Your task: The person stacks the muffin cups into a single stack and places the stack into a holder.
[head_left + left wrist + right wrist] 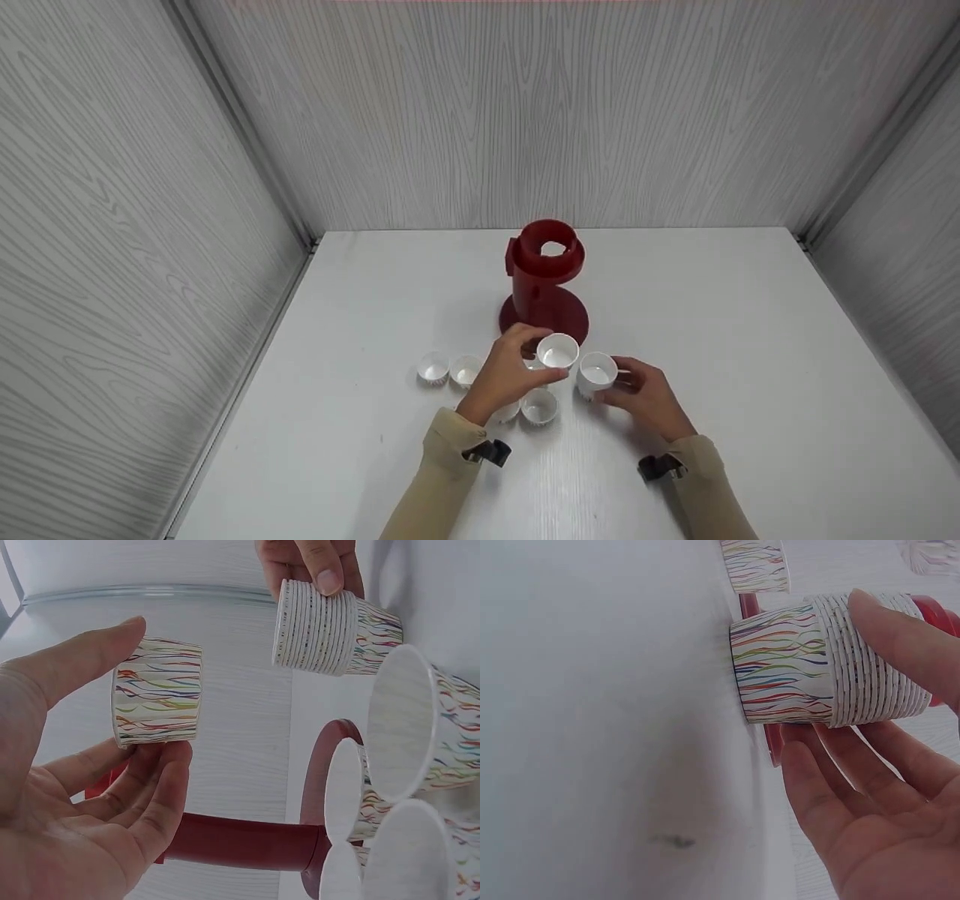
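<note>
My left hand [512,371] pinches one small white paper cup [159,692] by its sides, raised above the table. Wavy coloured lines run round that cup's outside. Just to its right, my right hand [646,394] grips a stack of nested paper cups [870,664] between thumb and fingers; the stack's base is at the tabletop. Several single cups [433,367] stand upright on the table, left of and below my left hand, which partly hides some of them. Behind both hands is a red stand [532,296] with a ring-shaped top and a round base.
A white table [360,300] lies under everything. Grey wood-grain panels [480,112] enclose it at the back and on both sides. The red stand's base [574,315] sits close behind the held cup.
</note>
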Demonstrator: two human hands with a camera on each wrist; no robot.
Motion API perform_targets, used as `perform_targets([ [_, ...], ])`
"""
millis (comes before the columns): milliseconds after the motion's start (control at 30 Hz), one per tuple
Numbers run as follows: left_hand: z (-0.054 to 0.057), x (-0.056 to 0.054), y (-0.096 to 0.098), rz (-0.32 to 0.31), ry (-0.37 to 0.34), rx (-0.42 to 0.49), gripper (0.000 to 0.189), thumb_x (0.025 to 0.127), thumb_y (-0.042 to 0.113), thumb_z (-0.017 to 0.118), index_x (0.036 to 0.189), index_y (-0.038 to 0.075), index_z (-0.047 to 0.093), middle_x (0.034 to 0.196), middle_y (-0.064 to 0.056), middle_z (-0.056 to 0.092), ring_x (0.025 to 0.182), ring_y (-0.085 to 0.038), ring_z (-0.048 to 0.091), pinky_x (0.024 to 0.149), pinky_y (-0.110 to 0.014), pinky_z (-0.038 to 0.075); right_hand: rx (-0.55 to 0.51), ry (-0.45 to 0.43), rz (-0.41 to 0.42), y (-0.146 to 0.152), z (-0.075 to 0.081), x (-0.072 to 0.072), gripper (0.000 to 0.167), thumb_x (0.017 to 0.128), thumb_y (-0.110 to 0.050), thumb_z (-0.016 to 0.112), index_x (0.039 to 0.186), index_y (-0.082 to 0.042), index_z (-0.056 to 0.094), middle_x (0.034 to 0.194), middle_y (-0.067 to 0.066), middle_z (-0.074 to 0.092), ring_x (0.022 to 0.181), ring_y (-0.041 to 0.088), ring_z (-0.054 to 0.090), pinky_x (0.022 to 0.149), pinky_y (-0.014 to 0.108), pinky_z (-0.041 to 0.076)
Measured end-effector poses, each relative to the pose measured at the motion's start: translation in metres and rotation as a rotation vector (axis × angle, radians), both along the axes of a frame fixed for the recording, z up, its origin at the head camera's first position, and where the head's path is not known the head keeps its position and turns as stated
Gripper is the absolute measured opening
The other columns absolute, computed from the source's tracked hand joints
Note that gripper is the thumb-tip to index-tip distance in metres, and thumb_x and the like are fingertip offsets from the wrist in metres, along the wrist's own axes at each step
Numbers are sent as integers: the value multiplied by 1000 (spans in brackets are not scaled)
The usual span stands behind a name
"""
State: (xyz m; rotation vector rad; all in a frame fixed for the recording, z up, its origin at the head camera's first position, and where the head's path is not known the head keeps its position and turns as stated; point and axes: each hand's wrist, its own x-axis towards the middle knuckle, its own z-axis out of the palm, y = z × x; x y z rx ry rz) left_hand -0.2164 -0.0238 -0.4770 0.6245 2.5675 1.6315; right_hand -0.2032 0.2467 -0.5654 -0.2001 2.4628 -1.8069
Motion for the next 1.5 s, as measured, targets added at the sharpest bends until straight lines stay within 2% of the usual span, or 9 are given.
perform_targets([
  [167, 3, -5, 13, -19, -4, -14, 63, 79, 29, 91, 133, 9, 67, 126, -5, 64, 107, -16, 64, 98, -36, 59, -34, -1, -1, -1, 1, 0, 63, 78, -20, 92, 135, -15, 66, 135, 10, 68, 122, 28, 69, 94, 27, 60],
  [333, 0, -9, 27, -29, 8, -26, 62, 77, 28, 92, 131, 10, 69, 121, -4, 65, 104, -10, 62, 95, -29, 58, -38, 6, 0, 0, 1, 0, 62, 79, -18, 91, 135, -12, 65, 135, 13, 68, 122, 32, 69, 92, 27, 61],
  [400, -2, -11, 31, -29, 7, -34, 62, 77, 27, 93, 131, 9, 69, 121, -4, 65, 106, -10, 62, 96, -29, 57, -37, 9, -2, 0, 1, -1, 63, 79, -17, 91, 135, -11, 65, 135, 14, 68, 122, 33, 69, 91, 26, 61],
  [633, -5, -14, 43, -23, -24, -61, 61, 78, 28, 92, 132, 11, 68, 124, -2, 65, 115, -13, 61, 109, -42, 54, -58, -29, -22, 0, 0, -2, 63, 77, -19, 92, 134, -14, 66, 133, 10, 69, 120, 28, 69, 92, 24, 59],
  [967, -12, -17, 56, -32, -59, -95, 61, 78, 28, 92, 132, 11, 68, 121, -1, 64, 110, -12, 60, 106, -41, 55, -78, -5, -13, 3, -2, -2, 63, 78, -15, 91, 136, -8, 65, 134, 16, 67, 121, 34, 69, 88, 26, 61],
  [1067, -14, -18, 59, -33, -65, -110, 60, 79, 28, 91, 132, 13, 68, 122, 0, 64, 110, -11, 61, 104, -37, 56, -67, 1, -12, 3, -1, -2, 63, 78, -15, 91, 135, -7, 64, 134, 16, 67, 121, 34, 68, 88, 26, 61],
  [1233, -19, -19, 65, -39, -35, -157, 58, 79, 28, 91, 130, 14, 69, 122, 1, 64, 110, -9, 61, 99, -26, 55, -33, 15, -18, 3, -1, -2, 60, 79, -17, 91, 133, -9, 66, 134, 13, 68, 123, 32, 67, 91, 24, 59],
  [1367, -25, -19, 69, -52, 13, -179, 56, 78, 25, 92, 128, 11, 70, 121, -1, 65, 112, -13, 62, 99, -25, 53, -25, 14, -25, 2, -1, -2, 58, 79, -16, 91, 132, -11, 67, 133, 12, 68, 122, 31, 68, 91, 24, 59],
  [1500, -29, -20, 72, -47, 24, -212, 58, 78, 27, 92, 128, 9, 70, 121, -2, 62, 116, -19, 61, 100, -26, 51, -26, 23, -17, 3, 0, -2, 58, 80, -16, 90, 133, -10, 67, 132, 13, 68, 119, 31, 69, 90, 25, 60],
])
